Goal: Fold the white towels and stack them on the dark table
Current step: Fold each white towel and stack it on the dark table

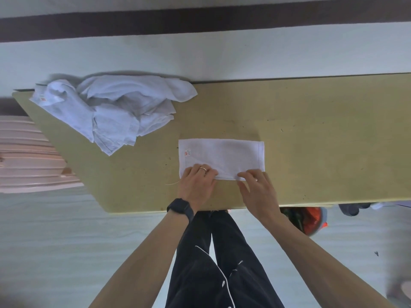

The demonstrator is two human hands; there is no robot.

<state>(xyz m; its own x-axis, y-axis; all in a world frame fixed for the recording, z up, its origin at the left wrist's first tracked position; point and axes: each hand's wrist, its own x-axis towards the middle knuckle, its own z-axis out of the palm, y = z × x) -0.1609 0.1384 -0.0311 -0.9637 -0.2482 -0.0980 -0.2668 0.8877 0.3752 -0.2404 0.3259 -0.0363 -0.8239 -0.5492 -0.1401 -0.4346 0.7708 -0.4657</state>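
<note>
A white towel [224, 155] folded into a long rectangle lies flat on the olive-tan table [322, 141], a small red label near its left end. My left hand [196, 185], with a ring and a black wristband, presses down on the towel's near left corner. My right hand [255, 190] pinches the near edge of the towel a little right of its middle. A heap of several crumpled white towels [111, 107] lies at the table's far left.
The table's near edge runs just in front of my legs. A pink ribbed object [26, 156] stands left of the table. Orange and green items [309, 218] sit under the table at the right. A wall with a dark band is behind.
</note>
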